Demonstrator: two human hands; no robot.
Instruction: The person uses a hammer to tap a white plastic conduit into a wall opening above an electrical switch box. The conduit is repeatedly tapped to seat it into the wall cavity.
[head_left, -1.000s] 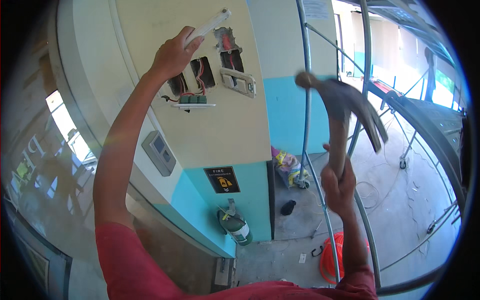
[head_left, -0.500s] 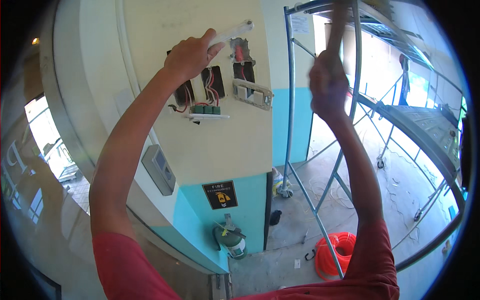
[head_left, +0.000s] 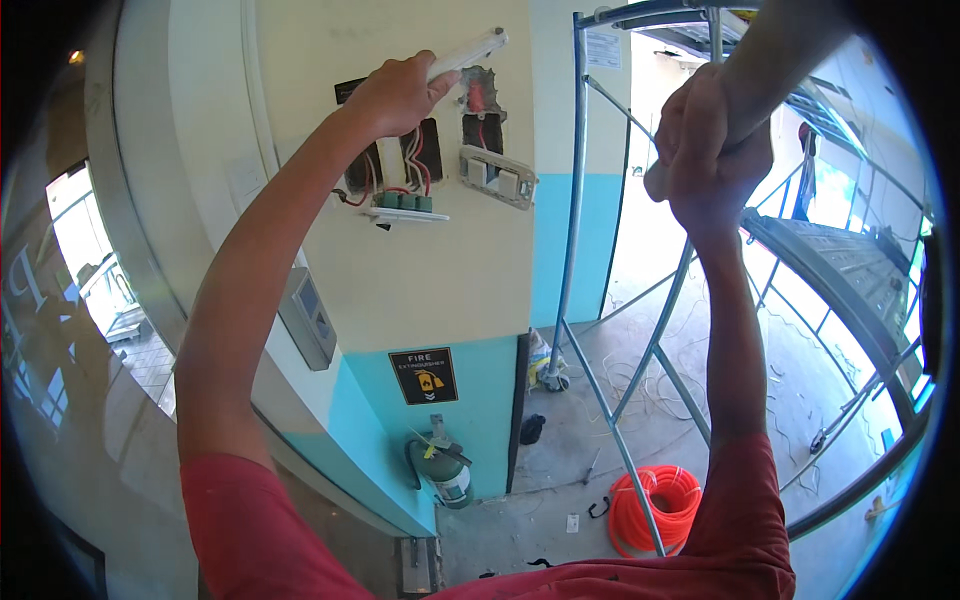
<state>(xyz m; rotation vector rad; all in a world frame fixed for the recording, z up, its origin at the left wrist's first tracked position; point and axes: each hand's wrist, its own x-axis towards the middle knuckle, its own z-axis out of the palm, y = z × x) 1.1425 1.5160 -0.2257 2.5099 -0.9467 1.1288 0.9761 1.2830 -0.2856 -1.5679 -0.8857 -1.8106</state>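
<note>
My left hand (head_left: 400,95) is closed around a whitish, chisel-like bar (head_left: 470,55), which slants up to the right across the cream wall, its far tip at or close to the surface. Below that tip is a rough hole with an orange-red piece (head_left: 476,96) in it. A thick wooden handle (head_left: 785,65) is gripped in my right hand (head_left: 710,150), raised at the upper right; the tool's head is not visible. Under my left hand, red and white wires come out of box openings to a white switch plate (head_left: 408,214). Another switch frame (head_left: 498,177) hangs askew beside it.
Metal scaffolding (head_left: 575,200) on castors stands close on the right. A coil of orange tubing (head_left: 655,510) lies on the floor. Low on the turquoise wall are a fire extinguisher (head_left: 443,465) and its sign (head_left: 423,376). A grey box (head_left: 308,318) is mounted at left.
My right hand and the wooden handle have come lower and nearer, with the handle now tilted to the right. My left hand still holds the bar in nearly the same place on the wall.
</note>
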